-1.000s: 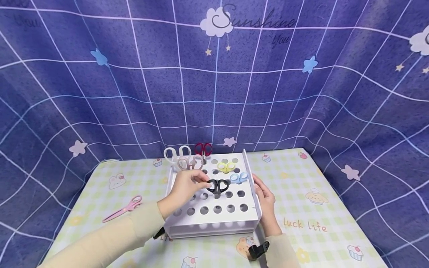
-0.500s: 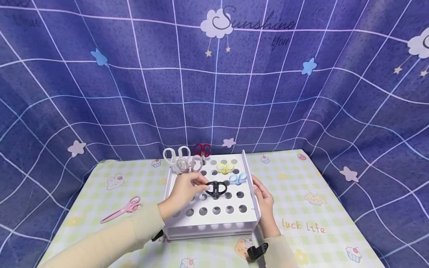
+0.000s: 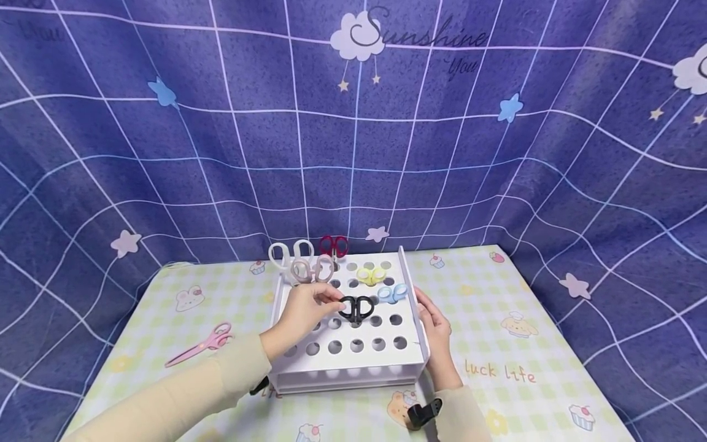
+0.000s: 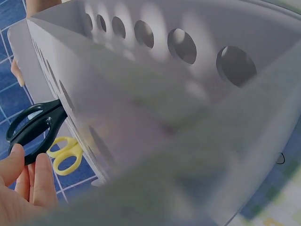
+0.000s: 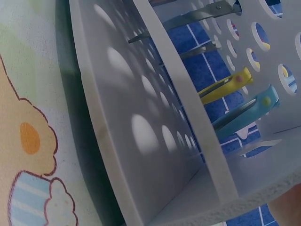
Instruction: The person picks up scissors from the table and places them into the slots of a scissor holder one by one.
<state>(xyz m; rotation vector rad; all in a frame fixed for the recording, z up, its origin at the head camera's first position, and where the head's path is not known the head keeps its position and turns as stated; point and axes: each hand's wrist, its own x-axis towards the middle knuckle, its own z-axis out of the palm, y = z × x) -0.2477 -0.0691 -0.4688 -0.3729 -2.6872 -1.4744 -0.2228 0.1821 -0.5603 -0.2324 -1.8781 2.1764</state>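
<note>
The left hand (image 3: 306, 310) pinches one handle loop of the black scissors (image 3: 363, 309) between thumb and fingers. These scissors stand handles up at a round hole near the middle of the white holed rack (image 3: 348, 359). In the left wrist view their lower part goes into the hole. The right hand (image 3: 437, 328) lies against the outside of the rack's right side panel, its fingertips at the panel. Yellow scissors (image 3: 371, 275) and light blue scissors (image 3: 393, 293) stand in holes just beyond the black pair; their covered blades show under the top in the right wrist view.
White scissors (image 3: 291, 255), dusty-pink scissors (image 3: 312, 270) and red scissors (image 3: 334, 247) stand toward the rack's back left. Pink scissors (image 3: 201, 345) lie on the checked tablecloth (image 3: 149, 313) to the left. A blue curtain (image 3: 353, 141) hangs behind.
The black scissors shift very slightly with the left hand still pinching the loop. The right hand keeps its place at the rack's side. The other scissors stay put.
</note>
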